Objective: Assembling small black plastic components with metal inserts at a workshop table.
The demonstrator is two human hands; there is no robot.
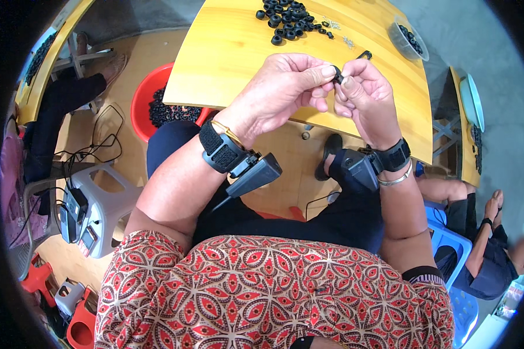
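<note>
From my end: small black part point(338, 74) sits between the two sets of fingertips, right of the left hand point(294, 81) and left of the right hand point(365, 90). Both hands touch it, so neither is nearer. Left is pinching it between thumb and index finger; right is pinching its other side, thumb and finger, rest curled. Long axis looks steep in my view, leaning slightly, but fingers cover too much to be sure. In view it's over the yellow table point(215, 52), inside the near edge; I can't tell its height. Pile of black parts point(285, 22) lies beyond the hands, a bit left, small clear bits point(332, 23) beside it. Dark piece point(364, 55) is just past the right fingers. Clear tub point(392, 39) at far right; red basin point(137, 107) low left with more black parts. Grey stool point(108, 189) left, blue chair point(461, 247) and seated co-worker point(489, 273) right.
</note>
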